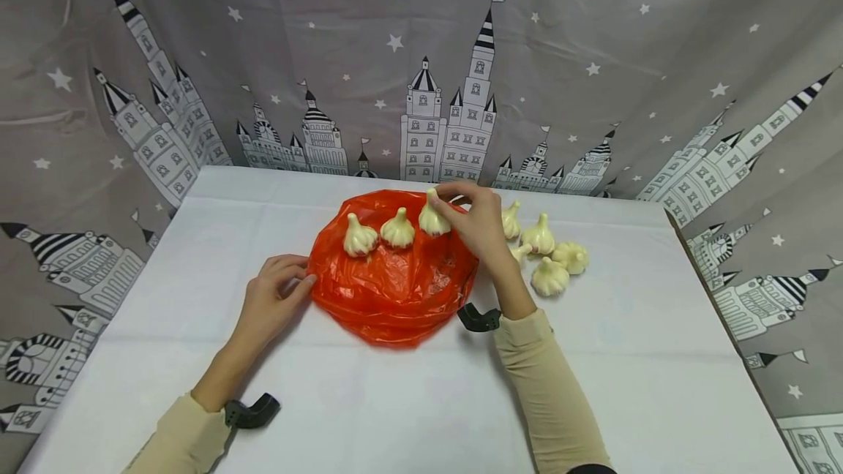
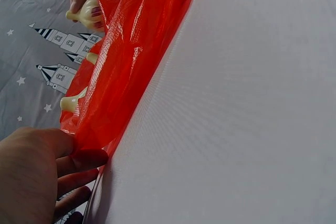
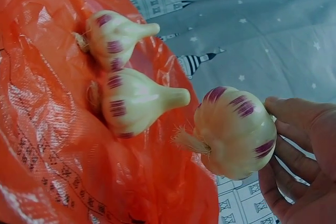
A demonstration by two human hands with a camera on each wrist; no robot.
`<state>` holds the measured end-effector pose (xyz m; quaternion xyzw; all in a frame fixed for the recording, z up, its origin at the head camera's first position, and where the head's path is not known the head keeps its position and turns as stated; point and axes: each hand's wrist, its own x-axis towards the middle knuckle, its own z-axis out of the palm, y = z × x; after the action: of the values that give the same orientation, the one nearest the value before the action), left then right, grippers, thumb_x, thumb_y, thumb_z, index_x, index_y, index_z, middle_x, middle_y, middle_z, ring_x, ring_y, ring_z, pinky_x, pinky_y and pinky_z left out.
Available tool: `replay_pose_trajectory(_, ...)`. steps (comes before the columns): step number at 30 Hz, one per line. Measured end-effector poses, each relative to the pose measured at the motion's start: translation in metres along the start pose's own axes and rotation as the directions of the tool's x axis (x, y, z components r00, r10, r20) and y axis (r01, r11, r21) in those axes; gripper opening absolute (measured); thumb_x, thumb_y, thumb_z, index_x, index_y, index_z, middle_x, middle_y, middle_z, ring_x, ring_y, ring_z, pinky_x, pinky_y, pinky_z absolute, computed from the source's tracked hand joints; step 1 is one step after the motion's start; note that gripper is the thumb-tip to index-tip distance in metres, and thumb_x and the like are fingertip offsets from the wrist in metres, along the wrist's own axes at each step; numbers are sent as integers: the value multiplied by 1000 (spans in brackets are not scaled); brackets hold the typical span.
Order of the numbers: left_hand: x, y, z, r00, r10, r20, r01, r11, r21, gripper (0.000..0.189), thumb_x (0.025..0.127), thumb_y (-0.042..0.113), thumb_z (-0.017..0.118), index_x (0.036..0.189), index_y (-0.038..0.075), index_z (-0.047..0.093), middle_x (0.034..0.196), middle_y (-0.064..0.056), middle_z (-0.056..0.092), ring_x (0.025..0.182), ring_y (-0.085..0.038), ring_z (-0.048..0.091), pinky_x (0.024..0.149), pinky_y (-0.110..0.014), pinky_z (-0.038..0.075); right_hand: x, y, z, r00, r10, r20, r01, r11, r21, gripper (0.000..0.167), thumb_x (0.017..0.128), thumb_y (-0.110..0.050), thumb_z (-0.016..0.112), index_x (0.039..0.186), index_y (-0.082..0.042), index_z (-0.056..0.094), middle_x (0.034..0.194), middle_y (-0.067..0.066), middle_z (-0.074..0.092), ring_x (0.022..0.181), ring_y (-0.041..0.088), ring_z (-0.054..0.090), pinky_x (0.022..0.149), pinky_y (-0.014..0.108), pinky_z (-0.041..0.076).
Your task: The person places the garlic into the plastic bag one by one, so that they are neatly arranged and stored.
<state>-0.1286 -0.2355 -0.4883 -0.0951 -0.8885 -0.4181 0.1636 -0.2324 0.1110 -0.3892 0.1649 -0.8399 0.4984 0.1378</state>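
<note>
A red plastic bag lies spread on the table, with two garlic bulbs standing side by side on it. Between thumb and fingers, my right hand holds another garlic bulb by its side over the bag's far right part. Its roots and purple streaks show in the right wrist view, where the two other bulbs sit close by. My left hand pinches the bag's left edge between thumb and index finger; the left wrist view shows its other fingers loosely spread.
Right of the bag, several more garlic bulbs lie in a cluster, partly behind my right hand and forearm. A white cloth covers the table. Behind it hangs a grey curtain printed with castles and stars.
</note>
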Motion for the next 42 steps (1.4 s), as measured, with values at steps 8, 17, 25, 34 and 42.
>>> replay_pose_trajectory(8,0,-1,0,1000,3,-1,-3,1000,7,11,97,9,75,86,7,74,119,-15,74,121,-32,60,98,-1,32,-1,5,7,999,34,42,-33,999,-31,18,95,-23,80,110,-13,80,102,4,80,96,21,72,88,40,60)
replay_pose_trajectory(17,0,-2,0,1000,15,-10,-15,1000,9,11,97,8,75,85,7,74,119,-15,74,121,-32,60,99,-1,31,0,12,14,991,44,124,-37,998,-53,18,97,-17,78,114,-13,78,104,4,79,99,17,72,89,37,60)
replay_pose_trajectory(25,1,-1,1,1000,17,-9,-17,1000,0,12,96,8,75,84,7,73,119,-15,74,121,-33,60,99,-1,31,-2,17,17,981,12,195,6,996,-91,19,98,-8,74,115,-14,79,111,2,78,101,20,66,89,39,55)
replay_pose_trajectory(34,1,0,0,1000,10,-7,-10,1000,-2,13,97,10,75,84,8,73,119,-14,74,121,-31,59,97,-1,33,-3,8,8,966,38,256,5,986,-167,37,87,4,62,116,-10,78,114,5,77,79,21,57,74,32,46)
replay_pose_trajectory(42,1,1,0,1000,-1,-1,1,1000,-2,13,98,10,74,85,8,73,119,-14,74,121,-31,59,96,0,33,-6,-4,-3,934,112,340,16,936,-352,31,92,-23,81,117,-5,77,106,9,74,87,25,65,82,39,52)
